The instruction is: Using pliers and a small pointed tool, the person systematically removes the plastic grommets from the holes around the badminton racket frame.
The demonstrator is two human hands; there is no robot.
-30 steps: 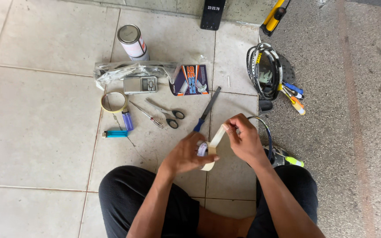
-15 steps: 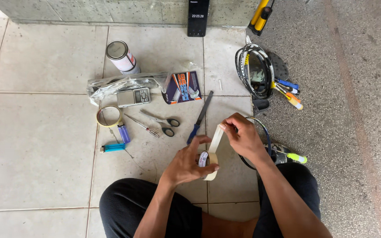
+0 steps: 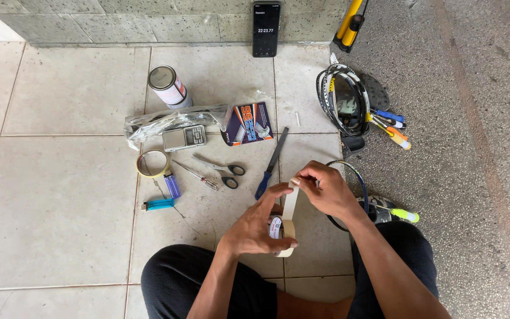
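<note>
A person sits on a tiled floor (image 3: pixel 60 207), seen from above, with both forearms reaching forward over the knees. The left hand (image 3: pixel 258 227) is low and near the body, palm turned inward, its fingers (image 3: pixel 278 192) partly spread and curved around a roll of pale masking tape (image 3: pixel 286 236), which it holds upright just above the floor. A strip of tape (image 3: pixel 290 204) runs up from the roll to the right hand (image 3: pixel 326 189). That hand is higher and a little farther out, its fingers pressed together, pinching the strip's free end between thumb and fingertips.

On the floor beyond the hands lie a blue-handled file (image 3: pixel 271 164), scissors (image 3: pixel 222 171), a small screwdriver (image 3: pixel 196 175), two lighters (image 3: pixel 166 195), a second tape roll (image 3: pixel 152 163), a pocket scale (image 3: pixel 184 138), a printed packet (image 3: pixel 248 124), a crumpled plastic bag (image 3: pixel 160 121) and a tin can (image 3: pixel 169 86). A phone (image 3: pixel 265 28) leans against the wall. Badminton rackets (image 3: pixel 346 100) lie to the right, well apart from the hands.
</note>
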